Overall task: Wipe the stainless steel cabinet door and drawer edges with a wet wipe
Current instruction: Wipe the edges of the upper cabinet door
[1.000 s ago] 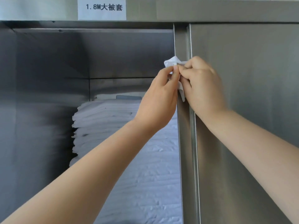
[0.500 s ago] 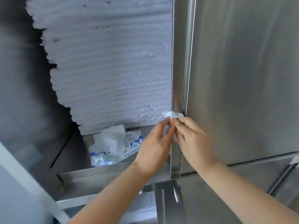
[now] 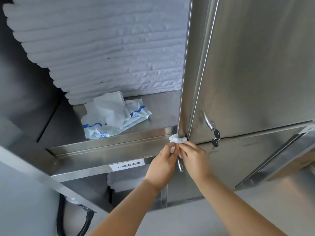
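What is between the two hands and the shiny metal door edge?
Only the crumpled white wet wipe: the left hand and right hand pinch it against the bottom of the stainless steel door edge. Nothing else visible blocks them.

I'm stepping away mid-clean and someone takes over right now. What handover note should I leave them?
Hands: the left hand and right hand both pinch the wet wipe, held against the bottom end of the cabinet door edge.
Things: the wipe pack lies open on the shelf in front of the stacked linen. Keys hang from the door lock.
Done: the wipe came down this edge from near its top in the last second.
Left, probably: the rail under the shelf and the lower compartment's edges, which are not seen wiped.
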Available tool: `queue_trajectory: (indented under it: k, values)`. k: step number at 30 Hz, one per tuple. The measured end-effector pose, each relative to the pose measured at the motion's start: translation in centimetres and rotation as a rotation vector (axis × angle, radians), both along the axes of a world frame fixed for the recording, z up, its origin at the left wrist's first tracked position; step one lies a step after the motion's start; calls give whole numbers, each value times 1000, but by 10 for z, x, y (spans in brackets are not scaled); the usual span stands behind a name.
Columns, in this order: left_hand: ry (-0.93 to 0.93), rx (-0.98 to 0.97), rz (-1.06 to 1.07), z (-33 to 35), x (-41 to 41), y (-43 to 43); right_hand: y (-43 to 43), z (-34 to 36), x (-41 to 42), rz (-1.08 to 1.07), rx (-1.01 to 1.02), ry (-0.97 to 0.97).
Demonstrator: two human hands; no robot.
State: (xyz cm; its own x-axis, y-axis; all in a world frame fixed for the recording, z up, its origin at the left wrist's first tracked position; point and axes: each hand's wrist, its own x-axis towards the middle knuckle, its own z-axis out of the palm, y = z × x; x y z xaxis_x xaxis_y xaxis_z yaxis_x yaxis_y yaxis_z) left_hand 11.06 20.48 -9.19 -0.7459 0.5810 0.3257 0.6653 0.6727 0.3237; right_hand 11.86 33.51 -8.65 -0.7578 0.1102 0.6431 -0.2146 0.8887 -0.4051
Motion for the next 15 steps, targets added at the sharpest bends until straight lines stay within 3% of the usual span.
queue_trajectory:
  k: [2, 8, 15]
  values:
    - [-44, 99, 41, 5, 3, -1, 2, 3, 1, -2, -2, 62]
    - [298, 320, -83, 32, 14, 7, 15, 31, 17, 24, -54, 345]
    - [430, 355, -182, 75, 7, 53, 62, 73, 23, -102, -24, 433]
